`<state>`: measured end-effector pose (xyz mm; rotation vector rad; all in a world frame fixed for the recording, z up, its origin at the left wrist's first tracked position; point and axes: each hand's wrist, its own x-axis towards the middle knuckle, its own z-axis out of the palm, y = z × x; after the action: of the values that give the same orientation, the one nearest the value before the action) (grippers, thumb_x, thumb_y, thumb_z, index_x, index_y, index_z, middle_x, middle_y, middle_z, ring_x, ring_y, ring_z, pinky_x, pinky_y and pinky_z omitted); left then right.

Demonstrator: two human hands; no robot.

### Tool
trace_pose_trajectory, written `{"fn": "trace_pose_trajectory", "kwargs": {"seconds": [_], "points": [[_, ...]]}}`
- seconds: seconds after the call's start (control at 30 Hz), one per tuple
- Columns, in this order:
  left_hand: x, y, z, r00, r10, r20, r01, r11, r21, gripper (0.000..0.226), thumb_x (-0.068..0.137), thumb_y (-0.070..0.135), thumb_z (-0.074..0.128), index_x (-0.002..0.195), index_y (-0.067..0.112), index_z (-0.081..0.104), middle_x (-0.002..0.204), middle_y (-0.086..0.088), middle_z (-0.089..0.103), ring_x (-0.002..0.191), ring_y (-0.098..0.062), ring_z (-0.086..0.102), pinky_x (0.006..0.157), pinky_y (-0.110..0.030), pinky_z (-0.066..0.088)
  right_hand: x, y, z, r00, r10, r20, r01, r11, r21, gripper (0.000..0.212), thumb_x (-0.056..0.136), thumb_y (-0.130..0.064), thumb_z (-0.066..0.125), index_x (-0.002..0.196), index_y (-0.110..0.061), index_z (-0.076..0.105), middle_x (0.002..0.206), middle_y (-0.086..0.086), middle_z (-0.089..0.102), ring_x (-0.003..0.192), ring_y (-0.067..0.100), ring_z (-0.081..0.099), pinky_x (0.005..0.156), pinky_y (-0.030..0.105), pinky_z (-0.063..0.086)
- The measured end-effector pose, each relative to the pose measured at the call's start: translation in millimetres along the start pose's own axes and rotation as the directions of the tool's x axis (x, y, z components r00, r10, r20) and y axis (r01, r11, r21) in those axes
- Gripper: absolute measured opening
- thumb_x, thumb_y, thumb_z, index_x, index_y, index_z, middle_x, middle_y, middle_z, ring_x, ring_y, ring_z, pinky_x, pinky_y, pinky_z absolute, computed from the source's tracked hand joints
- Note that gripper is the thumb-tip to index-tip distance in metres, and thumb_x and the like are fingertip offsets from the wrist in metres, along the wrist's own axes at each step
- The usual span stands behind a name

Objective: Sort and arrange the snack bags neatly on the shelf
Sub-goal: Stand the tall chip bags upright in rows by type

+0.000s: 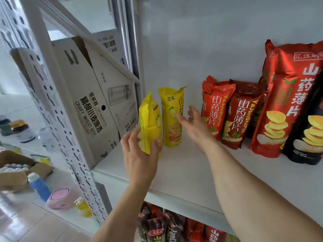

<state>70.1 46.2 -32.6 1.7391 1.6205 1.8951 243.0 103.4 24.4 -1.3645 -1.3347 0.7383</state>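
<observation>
Yellow snack bag gripped by left hand, right hand open

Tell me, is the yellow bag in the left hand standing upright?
Roughly upright: the yellow bag stands on end, top seal up, gripped low by the left hand.

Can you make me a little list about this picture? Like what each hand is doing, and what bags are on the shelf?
left hand: grips the front yellow snack bag, upright
right hand: open, fingers by the back yellow snack bag; touching or not is unclear
standing right of the hands: two small red snack bags, one tall red snack bag, one black snack bag
surface: white metal shelf
left side: grey cardboard beer box
</observation>
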Motion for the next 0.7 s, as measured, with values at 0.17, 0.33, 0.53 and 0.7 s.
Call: {"fn": "trace_pose_trajectory", "kwargs": {"seconds": [0.17,0.33,0.53,0.7], "points": [[22.0,-18.3,7.1,0.932,-0.099,0.349,0.165,0.972,-0.165,0.097,0.085,0.031,0.074,0.158,0.018,0.011,0.163,-0.002,0.017,0.151,-0.018,0.017,0.121,-0.040,0.024,12.9,7.0,12.8,0.999,0.047,0.024,-0.049,0.996,0.070,0.085,0.091,-0.049,0.063,0.157,-0.029,0.014,0.161,-0.005,0.027,0.145,0.017,0.032,0.113,0.036,0.030],[37.4,-27.2,-1.4,0.784,-0.119,0.610,0.333,0.909,-0.251,0.093,0.070,0.031,0.062,0.152,0.036,0.018,0.142,0.015,0.045,0.121,-0.008,0.051,0.082,-0.004,0.042,20.8,9.8,20.0,0.997,0.070,0.036,-0.074,0.991,0.110,0.083,0.088,-0.037,0.066,0.156,-0.029,0.020,0.152,-0.005,0.044,0.131,0.014,0.050,0.105,0.032,0.038],[53.5,-55.7,0.0,0.731,-0.133,0.669,0.370,0.902,-0.225,0.113,0.058,0.040,0.084,0.153,0.037,0.022,0.142,0.009,0.045,0.127,-0.013,0.051,0.102,-0.043,0.051,14.4,12.2,33.1,1.000,0.025,-0.015,-0.023,0.989,0.148,0.067,0.083,-0.033,0.077,0.142,-0.027,0.045,0.125,-0.007,0.065,0.101,0.001,0.063,0.087,0.024,0.049],[62.6,-64.3,3.4,0.749,-0.102,0.654,0.291,0.938,-0.188,0.122,0.059,0.030,0.096,0.155,0.032,0.021,0.127,0.015,0.028,0.121,-0.011,0.045,0.104,-0.043,0.049,15.6,18.1,38.7,0.995,0.022,-0.098,-0.008,0.990,0.140,0.051,0.072,-0.032,0.087,0.113,-0.030,0.057,0.114,-0.004,0.070,0.101,0.011,0.067,0.086,0.030,0.053]]}}
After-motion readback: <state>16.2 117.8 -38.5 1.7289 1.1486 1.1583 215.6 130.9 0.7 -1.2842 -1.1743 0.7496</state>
